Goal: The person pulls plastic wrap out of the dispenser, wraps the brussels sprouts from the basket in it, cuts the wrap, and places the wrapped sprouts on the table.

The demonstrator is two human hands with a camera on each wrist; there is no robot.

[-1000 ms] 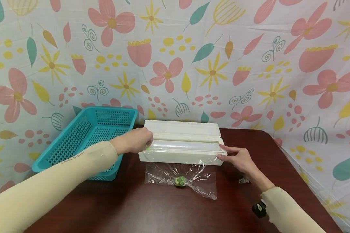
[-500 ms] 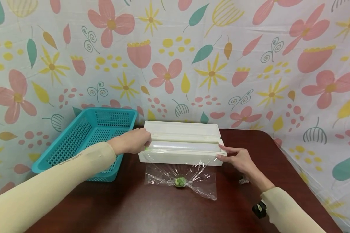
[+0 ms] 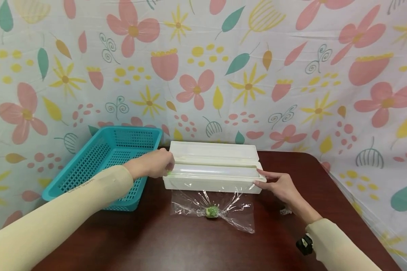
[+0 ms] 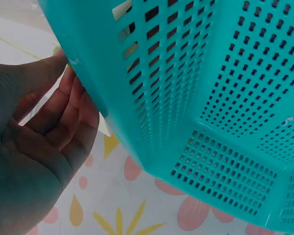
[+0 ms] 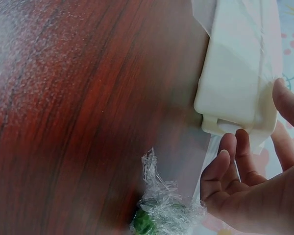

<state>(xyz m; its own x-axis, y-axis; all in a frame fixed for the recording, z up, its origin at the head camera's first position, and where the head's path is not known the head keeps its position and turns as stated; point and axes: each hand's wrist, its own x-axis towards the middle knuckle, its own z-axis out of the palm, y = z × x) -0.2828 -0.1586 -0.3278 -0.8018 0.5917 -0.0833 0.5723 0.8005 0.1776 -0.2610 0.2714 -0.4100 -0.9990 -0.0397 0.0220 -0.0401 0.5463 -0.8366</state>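
A long white cling film box (image 3: 213,184) lies with its lid up on the table, a roll of clear film (image 3: 217,171) inside. At its left end my left hand (image 3: 152,163) pinches a small green piece (image 4: 57,50), mostly hidden by the fingers. My right hand (image 3: 280,187) grips the box's right end, thumb on the front side and fingers at the end and rear. A sheet of clear film (image 3: 235,214) hangs over the front onto the table, gathered around a small green vegetable piece (image 3: 211,212).
A turquoise perforated basket (image 3: 88,165) stands at the left, close beside the left hand. Under the right wrist lies a crumpled film bundle (image 5: 174,200) with something green inside. The dark red-brown table (image 3: 176,248) reaches back to a flowered curtain (image 3: 203,75).
My left hand has slid slightly left along the box with the green piece. The right hand keeps its grip on the box; the head view has shifted a little.
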